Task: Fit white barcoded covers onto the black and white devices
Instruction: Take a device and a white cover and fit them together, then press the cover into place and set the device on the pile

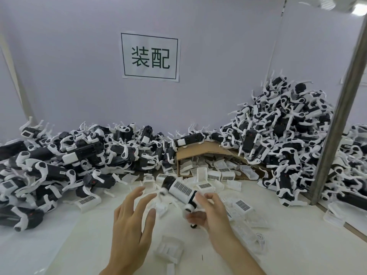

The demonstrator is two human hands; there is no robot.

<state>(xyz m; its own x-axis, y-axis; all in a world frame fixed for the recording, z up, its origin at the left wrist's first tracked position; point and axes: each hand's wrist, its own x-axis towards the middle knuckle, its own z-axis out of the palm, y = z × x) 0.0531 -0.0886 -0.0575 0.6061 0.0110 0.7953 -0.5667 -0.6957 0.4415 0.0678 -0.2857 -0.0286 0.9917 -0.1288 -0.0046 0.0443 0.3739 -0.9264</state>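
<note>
A black and white device (179, 190) with a white barcoded cover on its top hangs over the white table, tilted down to the right. My right hand (208, 213) grips its lower right end, fingers curled round it. My left hand (135, 213) hovers just left of the device with fingers spread, touching nothing. Loose white barcoded covers (204, 176) lie behind the device and spill from a cardboard box (204, 148). Another cover (88, 201) lies at the left and one more (242, 205) to the right of my right hand.
Big heaps of black and white devices fill the left (59, 165) and the right (278, 139) of the table. A metal post (337, 120) stands at the right. Clear plastic trays (169, 251) lie near the front. A paper sign (151, 57) hangs on the back wall.
</note>
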